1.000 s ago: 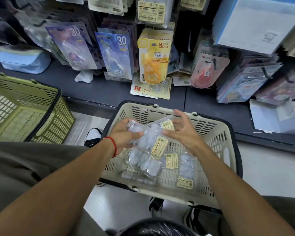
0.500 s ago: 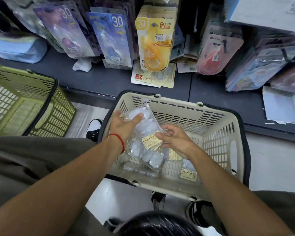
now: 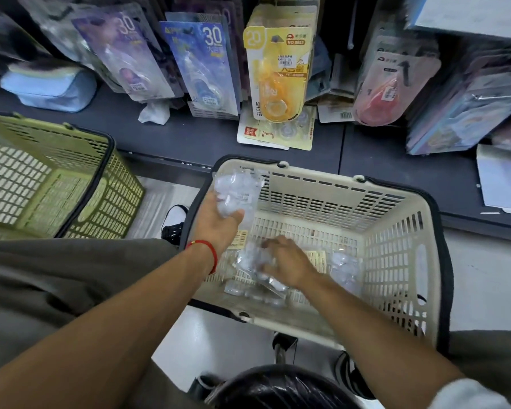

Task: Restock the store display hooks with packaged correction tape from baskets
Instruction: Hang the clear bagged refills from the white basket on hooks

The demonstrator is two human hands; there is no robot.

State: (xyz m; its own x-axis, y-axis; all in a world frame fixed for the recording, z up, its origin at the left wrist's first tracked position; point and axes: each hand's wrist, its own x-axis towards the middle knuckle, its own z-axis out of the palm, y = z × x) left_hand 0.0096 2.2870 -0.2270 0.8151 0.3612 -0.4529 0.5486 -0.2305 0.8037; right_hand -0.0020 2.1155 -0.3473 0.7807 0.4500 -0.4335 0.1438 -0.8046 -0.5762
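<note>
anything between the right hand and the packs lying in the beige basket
Nothing visible. The right hand is already down inside the beige basket, fingers on a clear pack of correction tape lying on the basket floor. The left hand holds another pack up by the near-left rim, off to the side.

landmark: beige slotted plastic basket [image 3: 396, 261] | open from above; far-right floor bare | near-left floor: clear packets of correction tape [image 3: 257, 278] under right hand [image 3: 286, 261] | left rim: left hand [image 3: 216, 222] gripping packet | beyond: dark shelf [image 3: 189, 134], hanging yellow card pack [image 3: 278, 75] | left: green slotted basket [image 3: 56, 178]
</note>
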